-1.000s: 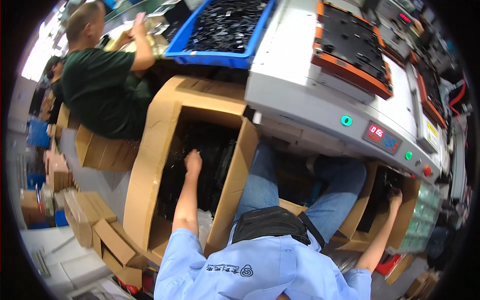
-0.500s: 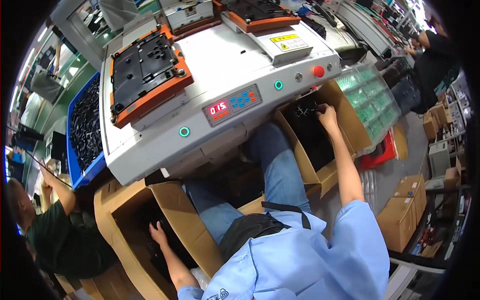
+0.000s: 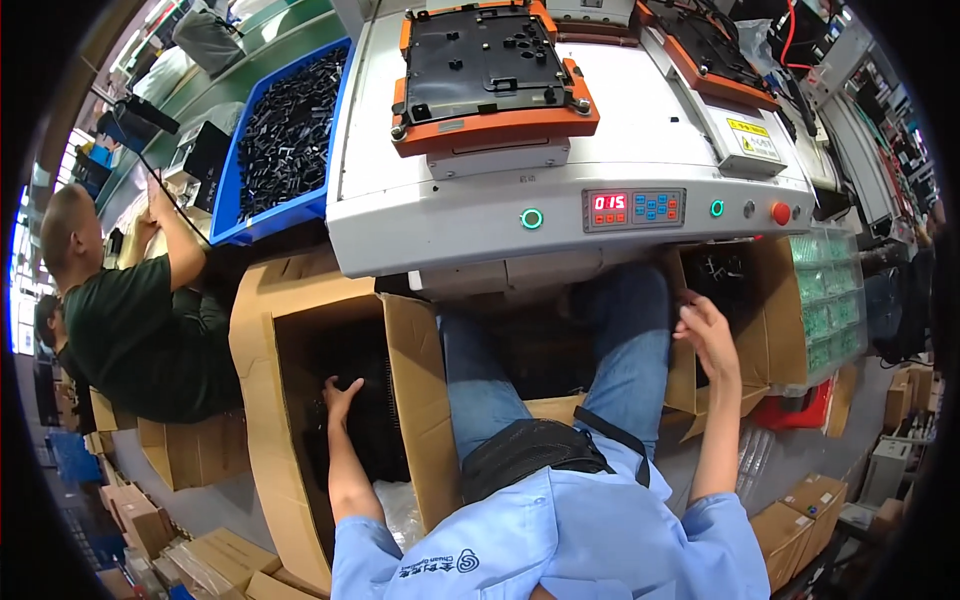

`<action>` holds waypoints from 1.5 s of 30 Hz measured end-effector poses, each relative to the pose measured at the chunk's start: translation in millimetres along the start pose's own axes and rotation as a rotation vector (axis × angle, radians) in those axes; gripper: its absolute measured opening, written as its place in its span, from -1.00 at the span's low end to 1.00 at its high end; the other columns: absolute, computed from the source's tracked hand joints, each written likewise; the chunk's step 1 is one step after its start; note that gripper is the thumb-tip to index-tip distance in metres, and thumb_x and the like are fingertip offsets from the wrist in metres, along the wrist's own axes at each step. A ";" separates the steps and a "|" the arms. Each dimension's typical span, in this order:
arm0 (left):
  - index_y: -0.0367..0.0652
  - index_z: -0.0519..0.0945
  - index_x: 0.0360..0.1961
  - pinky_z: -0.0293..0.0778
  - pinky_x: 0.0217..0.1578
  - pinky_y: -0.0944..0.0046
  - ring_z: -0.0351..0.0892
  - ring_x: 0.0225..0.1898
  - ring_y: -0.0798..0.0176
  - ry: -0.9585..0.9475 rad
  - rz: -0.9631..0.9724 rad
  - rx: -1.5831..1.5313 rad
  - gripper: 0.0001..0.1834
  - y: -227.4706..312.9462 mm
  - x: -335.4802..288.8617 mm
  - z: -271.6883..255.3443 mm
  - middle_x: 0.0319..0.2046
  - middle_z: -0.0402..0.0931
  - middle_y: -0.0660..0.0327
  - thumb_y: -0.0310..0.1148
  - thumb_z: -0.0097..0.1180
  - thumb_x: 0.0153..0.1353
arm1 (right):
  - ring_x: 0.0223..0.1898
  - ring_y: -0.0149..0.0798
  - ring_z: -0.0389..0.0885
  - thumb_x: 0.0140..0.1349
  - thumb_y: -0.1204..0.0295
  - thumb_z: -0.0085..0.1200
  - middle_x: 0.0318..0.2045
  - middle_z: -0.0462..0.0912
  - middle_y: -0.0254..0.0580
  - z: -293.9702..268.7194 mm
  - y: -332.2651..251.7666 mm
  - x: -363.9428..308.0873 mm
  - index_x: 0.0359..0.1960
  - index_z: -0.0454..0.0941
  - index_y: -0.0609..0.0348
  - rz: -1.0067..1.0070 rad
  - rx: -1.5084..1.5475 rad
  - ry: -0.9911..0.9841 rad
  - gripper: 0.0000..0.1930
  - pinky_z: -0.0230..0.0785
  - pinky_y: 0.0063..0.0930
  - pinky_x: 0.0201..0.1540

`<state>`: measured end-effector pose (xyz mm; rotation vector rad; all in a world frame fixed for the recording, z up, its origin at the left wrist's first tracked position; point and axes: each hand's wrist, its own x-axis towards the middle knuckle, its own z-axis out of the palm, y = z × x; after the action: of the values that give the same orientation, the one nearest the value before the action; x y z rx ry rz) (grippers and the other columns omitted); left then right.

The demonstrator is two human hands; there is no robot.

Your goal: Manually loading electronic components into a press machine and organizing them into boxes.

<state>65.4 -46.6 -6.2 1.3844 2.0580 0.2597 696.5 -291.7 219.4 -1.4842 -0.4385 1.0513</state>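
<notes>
My left hand reaches into a tall cardboard box on the left, its thumb and fingers spread. Beside it in the box are dark black parts, too dim to make out one by one. No grip on them shows. My right hand hovers by the near left edge of a second cardboard box on the right, fingers loosely bent and apart, with nothing visible in them. Small black plastic pieces lie in that box's far end.
Ahead stands a white machine with a lit control panel, a red button and an orange-framed fixture bearing a black panel. A blue bin of black pieces is at left, near a seated person. Green-filled clear trays stand right.
The view has swung left. My right hand has come away from the black pieces in the right box, back toward me. My left hand stays inside the left box, its fingers spread.
</notes>
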 end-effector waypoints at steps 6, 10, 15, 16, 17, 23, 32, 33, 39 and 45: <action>-0.19 0.30 0.15 0.27 0.10 0.06 0.28 0.13 -0.11 -0.022 -0.048 -0.072 -0.07 -0.5 -8.1 -15.0 0.11 0.24 -0.16 -0.02 0.43 -0.26 | -0.44 -0.48 0.56 0.23 0.39 0.07 -0.32 0.57 -0.20 29.3 27.9 17.5 0.12 0.29 0.36 0.180 0.130 -0.206 -0.53 0.52 -0.59 -0.29; -0.30 0.35 0.09 0.27 0.10 0.07 0.31 0.12 -0.12 0.002 0.075 0.062 -0.21 -7.7 2.3 -17.3 0.05 0.34 -0.19 -0.01 0.30 -0.09 | -0.44 -0.50 0.56 0.23 0.38 0.07 -0.33 0.56 -0.22 33.7 48.8 20.9 0.13 0.27 0.36 0.276 0.127 -0.267 -0.52 0.52 -0.59 -0.30; -0.34 0.34 0.09 0.38 -0.04 -0.03 0.46 -0.08 -0.26 0.221 0.224 0.085 -0.42 16.6 -3.5 -23.2 -0.18 0.49 -0.27 -0.23 0.10 0.08 | -0.46 -0.47 0.52 0.23 0.42 0.00 -0.39 0.52 -0.26 21.3 60.5 20.1 0.12 0.30 0.34 0.244 0.152 -0.180 -0.56 0.48 -0.53 -0.29; -0.34 0.33 0.09 0.40 -0.07 -0.05 0.49 -0.13 -0.27 0.244 0.183 0.122 -0.46 25.1 -6.3 -24.1 -0.22 0.51 -0.26 -0.29 0.04 0.10 | -0.47 -0.46 0.50 0.22 0.44 -0.03 -0.43 0.50 -0.29 24.6 56.4 19.9 0.11 0.31 0.34 0.247 0.157 -0.175 -0.58 0.47 -0.52 -0.29; -0.34 0.31 0.11 0.41 -0.10 -0.06 0.50 -0.16 -0.26 0.293 0.063 0.214 -0.52 31.3 -13.1 -24.9 -0.24 0.51 -0.27 -0.42 -0.07 0.14 | -0.47 -0.45 0.46 0.22 0.47 -0.09 -0.49 0.43 -0.34 30.4 51.6 20.2 0.09 0.33 0.34 0.237 0.151 -0.151 -0.61 0.43 -0.52 -0.31; -0.41 0.30 0.10 0.39 -0.08 -0.05 0.46 -0.11 -0.30 0.368 -0.031 0.201 -0.53 44.0 -51.7 -39.5 -0.18 0.47 -0.32 -0.43 -0.08 0.17 | -0.46 -0.52 0.37 0.26 0.31 -0.02 -0.49 0.40 -0.39 65.9 44.1 7.5 0.02 0.41 0.29 0.079 -0.337 -0.107 -0.63 0.30 -0.60 -0.36; -0.31 0.47 -0.08 0.33 -0.07 0.40 0.44 -0.16 0.44 0.217 0.310 -0.909 -0.72 173.8 -255.5 -107.7 -0.17 0.51 0.25 -0.51 0.08 0.15 | -0.45 -0.44 0.42 0.26 0.42 -0.05 -0.48 0.53 -0.30 135.4 4.8 -27.4 -0.30 0.60 0.27 -0.549 -0.718 -0.220 -0.80 0.27 -0.55 -0.33; -0.30 0.46 -0.06 0.32 -0.05 0.41 0.45 -0.14 0.44 0.093 0.329 -1.060 -0.70 185.6 -259.6 -108.3 -0.16 0.51 0.24 -0.53 0.07 0.14 | -0.42 -0.45 0.44 0.24 0.46 -0.04 -0.48 0.53 -0.30 143.6 -5.7 -33.5 -0.28 0.60 0.24 -0.563 -0.765 -0.237 -0.83 0.27 -0.57 -0.32; -0.28 0.38 0.07 0.32 0.04 0.36 0.47 -0.05 0.36 -0.584 0.259 -1.288 -0.57 242.0 -254.9 -51.2 -0.06 0.50 0.20 -0.52 0.09 0.13 | -0.35 -0.52 0.44 0.36 0.42 -0.18 -0.30 0.57 -0.24 161.6 -31.2 -57.5 -0.06 0.43 0.26 -0.324 -0.282 -0.283 -0.76 0.27 -0.67 -0.21; -0.25 0.34 0.06 0.33 0.03 0.37 0.46 -0.04 0.37 -0.822 0.251 -1.236 -0.54 278.2 -281.4 13.6 -0.08 0.48 0.22 -0.57 0.12 0.10 | -0.30 -0.39 0.50 0.30 0.46 -0.08 -0.23 0.57 -0.16 160.0 -15.4 -60.9 -0.20 0.41 0.28 -0.424 -0.417 0.012 -0.86 0.34 -0.58 -0.18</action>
<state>353.7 -179.7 230.3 0.7085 0.7201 0.7504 541.2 -241.6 273.4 -1.6593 -0.9612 0.6341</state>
